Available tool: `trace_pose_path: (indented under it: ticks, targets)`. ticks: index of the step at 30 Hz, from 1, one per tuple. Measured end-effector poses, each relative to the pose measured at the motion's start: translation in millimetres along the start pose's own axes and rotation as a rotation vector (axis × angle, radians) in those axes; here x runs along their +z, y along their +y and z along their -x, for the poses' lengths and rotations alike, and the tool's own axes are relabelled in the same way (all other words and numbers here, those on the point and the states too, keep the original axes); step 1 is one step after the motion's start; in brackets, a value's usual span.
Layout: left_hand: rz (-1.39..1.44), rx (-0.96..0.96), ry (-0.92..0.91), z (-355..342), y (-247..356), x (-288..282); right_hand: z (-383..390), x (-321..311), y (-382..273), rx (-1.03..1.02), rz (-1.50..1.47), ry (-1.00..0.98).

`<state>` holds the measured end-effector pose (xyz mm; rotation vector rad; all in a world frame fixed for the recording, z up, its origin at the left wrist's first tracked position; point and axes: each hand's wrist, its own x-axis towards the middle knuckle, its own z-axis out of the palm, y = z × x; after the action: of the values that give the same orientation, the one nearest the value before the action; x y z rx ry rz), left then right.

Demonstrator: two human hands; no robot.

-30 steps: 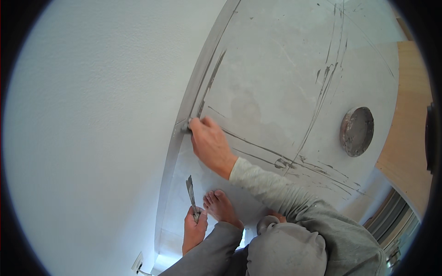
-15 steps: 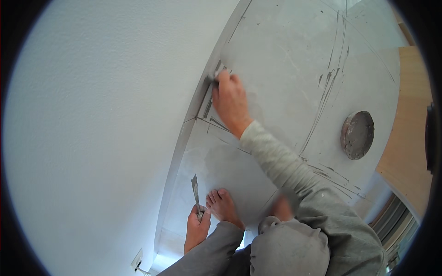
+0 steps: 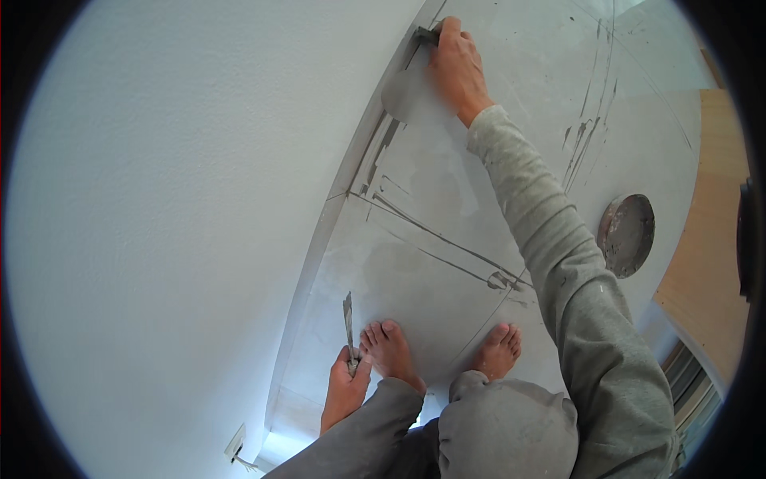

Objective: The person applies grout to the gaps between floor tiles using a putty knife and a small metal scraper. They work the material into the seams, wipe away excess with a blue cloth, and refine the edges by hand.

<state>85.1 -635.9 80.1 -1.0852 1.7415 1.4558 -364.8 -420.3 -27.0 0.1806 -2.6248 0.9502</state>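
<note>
Low at centre, my left hand point(image 3: 345, 389) is closed round the handle of a putty knife point(image 3: 348, 319), blade upright and smeared grey. My right hand point(image 3: 458, 68) reaches far forward, closed on a small dark spreader point(image 3: 424, 37), which touches the edge where the tiled floor meets the skirting point(image 3: 315, 255). Dark grout streaks point(image 3: 435, 234) run along the joints of the pale grey tiles point(image 3: 415, 295), with more smears near the skirting below my right hand. A round grey-crusted pan point(image 3: 626, 231) lies on the tiles at the right, beside my sleeve.
A white textured wall point(image 3: 159, 199) fills the left, with an electrical box point(image 3: 234, 443) and loose wires low down. My bare feet stand on the tiles. At the right are a plywood board point(image 3: 692, 223), a dark object at the rim and some metal tracks below.
My right hand and the spreader have moved forward along the skirting, away from me, and the arm is now stretched out. My left hand has shifted slightly right and up, still holding the knife.
</note>
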Motion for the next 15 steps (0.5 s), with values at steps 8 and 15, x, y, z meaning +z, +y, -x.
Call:
trace_pose_path:
  ticks: [8, 15]
  targets:
    - [0.028, -0.030, 0.008, -3.9, -6.4, -2.2, 125.4, 5.3, -76.8, -0.090, -0.172, -0.191]
    - [-0.002, -0.023, 0.034, -2.1, 2.7, 1.1, 170.8, -4.8, -104.2, 0.138, -0.426, -0.396]
